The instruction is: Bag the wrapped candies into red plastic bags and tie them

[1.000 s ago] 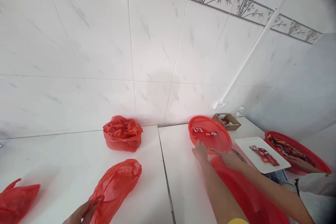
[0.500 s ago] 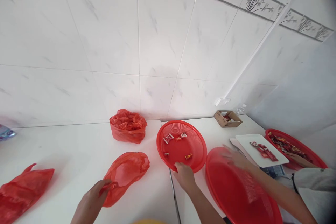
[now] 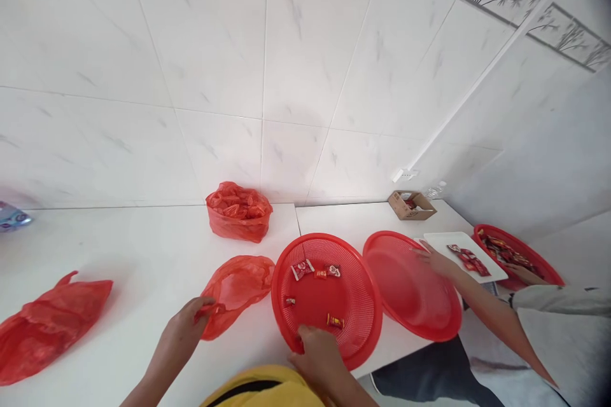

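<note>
A worker in yellow clothing (image 3: pixel 267 388) stands at a white tabletop (image 3: pixel 143 254), with a thin, translucent red plastic bag (image 3: pixel 237 294) pinched at its edge between the thumb and fingers of the left hand (image 3: pixel 184 331). The bag lies with its mouth open, just beside a round red plastic basket with mesh walls (image 3: pixel 324 299); whether the two touch cannot be told. The right hand (image 3: pixel 319 356) is curled over the basket's near rim, gripping it, while a few small wrapped pieces in red and gold (image 3: pixel 302 269) lie scattered inside. The step in hand appears to be holding the bag and basket side by side; the next move, it seems, calls for a wider bag mouth and a firm grip on the rim should the basket be tipped. To the right, a co-worker's hand (image 3: pixel 435 261) is spread at the far edge of a second red basket (image 3: pixel 415 296), which sits tilted. Behind, a bunched red bag stuffed with more red plastic (image 3: pixel 238 216) stands near the wall.
</note>
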Demonstrator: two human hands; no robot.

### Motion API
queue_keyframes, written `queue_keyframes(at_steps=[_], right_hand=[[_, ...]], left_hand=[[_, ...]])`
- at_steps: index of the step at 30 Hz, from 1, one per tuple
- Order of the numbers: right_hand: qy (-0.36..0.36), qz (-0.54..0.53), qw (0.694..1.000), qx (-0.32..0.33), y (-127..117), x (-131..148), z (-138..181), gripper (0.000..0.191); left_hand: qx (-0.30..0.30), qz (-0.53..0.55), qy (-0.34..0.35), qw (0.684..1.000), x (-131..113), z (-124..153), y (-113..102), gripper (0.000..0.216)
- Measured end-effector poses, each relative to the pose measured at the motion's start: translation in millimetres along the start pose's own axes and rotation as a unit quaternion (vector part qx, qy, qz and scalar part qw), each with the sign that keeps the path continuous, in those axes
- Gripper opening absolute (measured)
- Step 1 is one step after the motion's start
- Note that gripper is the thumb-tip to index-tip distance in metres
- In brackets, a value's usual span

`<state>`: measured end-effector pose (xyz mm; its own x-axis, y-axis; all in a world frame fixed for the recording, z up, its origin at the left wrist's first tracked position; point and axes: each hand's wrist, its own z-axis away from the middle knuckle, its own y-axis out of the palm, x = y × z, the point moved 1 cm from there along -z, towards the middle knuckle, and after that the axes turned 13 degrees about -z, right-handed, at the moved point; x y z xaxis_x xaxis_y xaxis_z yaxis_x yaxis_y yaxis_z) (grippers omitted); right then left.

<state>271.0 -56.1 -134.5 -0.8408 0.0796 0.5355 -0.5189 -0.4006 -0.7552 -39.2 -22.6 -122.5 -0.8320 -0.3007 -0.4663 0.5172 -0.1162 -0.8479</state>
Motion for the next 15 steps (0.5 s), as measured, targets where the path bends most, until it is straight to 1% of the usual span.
queue_keyframes(at_steps=[3, 5, 6, 8, 10, 12, 15], right_hand=[[0.025, -0.047, 0.998, 0.024, 9.6, -3.8, 3.2, 0.026], [0.043, -0.095, 0.994, 0.03, 6.6, -13.4, -1.0, 0.026], [0.049, -0.104, 0.993, 0.018, 2.7, -20.3, -4.5, 0.027], [0.066, -0.059, 0.996, -0.024, -6.5, -37.3, -13.0, 0.025], [0.092, 0.019, 0.994, -0.058, -13.5, -55.9, -20.7, 0.034], [0.124, 0.065, 0.989, -0.053, -15.6, -72.4, -26.7, 0.04], [0.145, 0.079, 0.986, -0.031, -13.4, -88.7, -33.8, 0.041]], left_hand=[[0.0, 0.003, 0.0, 1.0, 2.5, 1.1, -3.0, 0.029], [0.002, 0.003, -0.006, 1.0, 6.4, 1.7, -4.0, 0.03], [0.002, 0.001, -0.008, 1.0, 8.6, 1.9, -4.3, 0.03], [-0.001, 0.0, -0.004, 1.0, 12.4, 2.1, -4.7, 0.03], [-0.006, 0.0, -0.001, 1.0, 14.9, 1.9, -4.9, 0.03], [-0.008, 0.001, -0.004, 1.0, 15.5, 1.4, -5.1, 0.03], [-0.01, 0.001, -0.003, 1.0, 13.8, 0.7, -5.6, 0.031]])
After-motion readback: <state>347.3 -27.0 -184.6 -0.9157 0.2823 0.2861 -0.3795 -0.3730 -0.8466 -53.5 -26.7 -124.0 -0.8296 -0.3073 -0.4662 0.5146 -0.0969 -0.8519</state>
